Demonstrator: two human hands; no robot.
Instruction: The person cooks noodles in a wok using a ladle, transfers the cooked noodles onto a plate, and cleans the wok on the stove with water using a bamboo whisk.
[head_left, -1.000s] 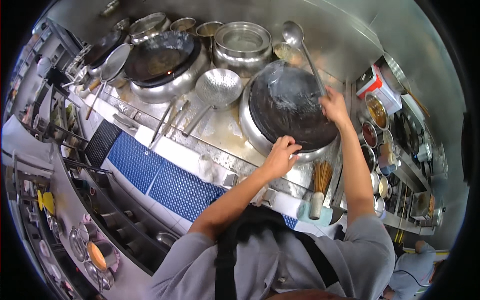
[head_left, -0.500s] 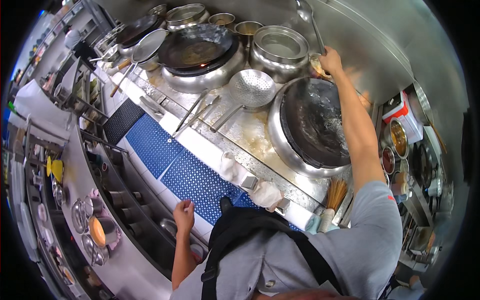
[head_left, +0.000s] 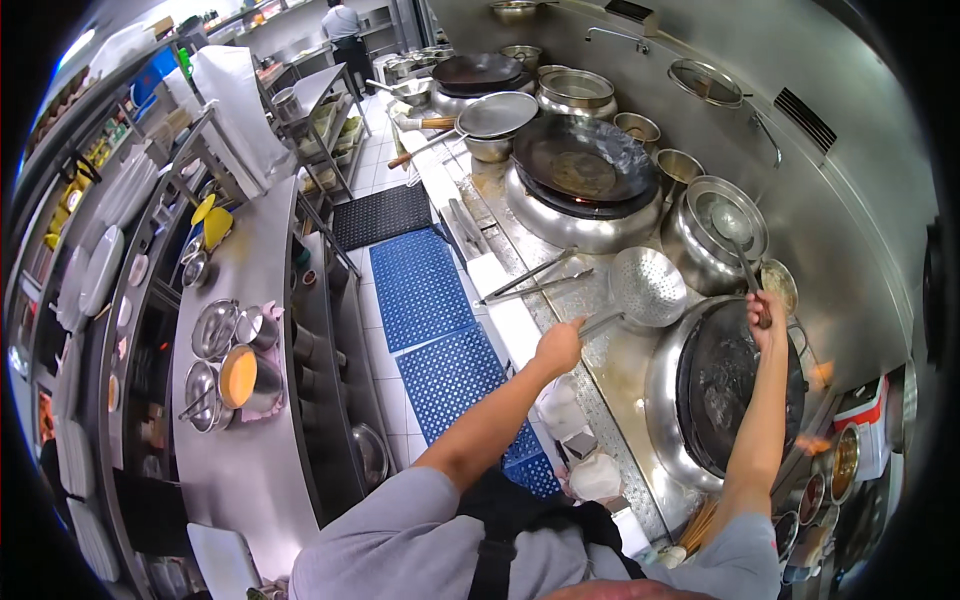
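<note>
My left hand (head_left: 558,350) is closed on the handle of a round perforated metal skimmer (head_left: 648,287), which lies on the steel range. My right hand (head_left: 768,318) grips the brown end of a long-handled ladle (head_left: 744,262). The ladle's bowl is over a round pot (head_left: 692,240) at the back of the range. Beneath my right forearm sits a dark wok (head_left: 715,385) on a round steel burner. Next to my right hand stands a small metal bowl (head_left: 779,284) with pale contents.
Flames (head_left: 815,444) show at the near wok's right side. Another wok (head_left: 583,160) sits farther left, with tongs (head_left: 530,275) in front. Blue mats (head_left: 420,290) cover the aisle floor. A counter (head_left: 235,470) on the left bears a pot of orange liquid (head_left: 240,378). A person (head_left: 345,35) stands far off.
My left hand has gone from free in the air to the skimmer's handle. My right hand has brought the ladle from near the back wall to over the pot. The view has turned left.
</note>
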